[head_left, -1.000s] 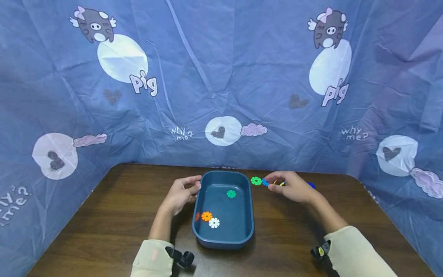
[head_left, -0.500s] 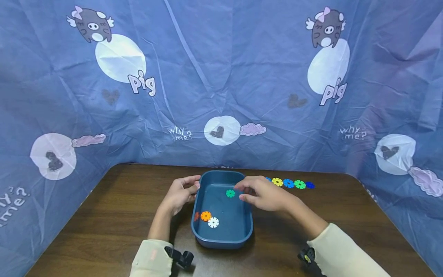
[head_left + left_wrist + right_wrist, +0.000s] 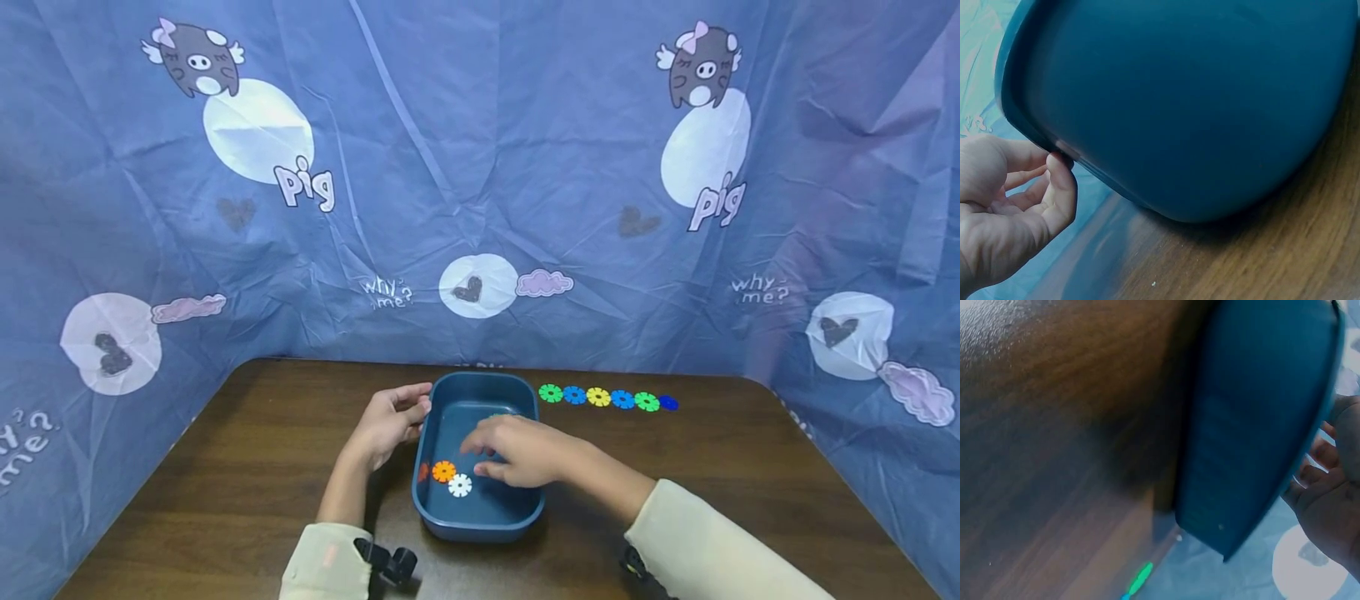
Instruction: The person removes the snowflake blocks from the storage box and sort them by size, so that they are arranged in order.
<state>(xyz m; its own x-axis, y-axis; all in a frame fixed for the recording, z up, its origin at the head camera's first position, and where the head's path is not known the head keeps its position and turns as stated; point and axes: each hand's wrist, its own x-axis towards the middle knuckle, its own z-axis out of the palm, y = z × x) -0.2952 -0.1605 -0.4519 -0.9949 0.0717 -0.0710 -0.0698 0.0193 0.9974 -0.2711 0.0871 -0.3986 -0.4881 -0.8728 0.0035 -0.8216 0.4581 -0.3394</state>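
Clearly, from my remote seat I make the right hand [image 3: 517, 452] the nearer one to the orange disc [image 3: 444, 472] and the white disc [image 3: 460, 486], which lie side by side on the floor of the blue container [image 3: 480, 528], just left of the right fingertips and closer to the person. I see its thumb and fingers apart with nothing visible between them, while the left hand [image 3: 388, 425] pinches the container's left rim. As I judge it, that short leftward, nearward offset matters most, the container's long axis pointing away from the person across the bench [image 3: 300, 467]
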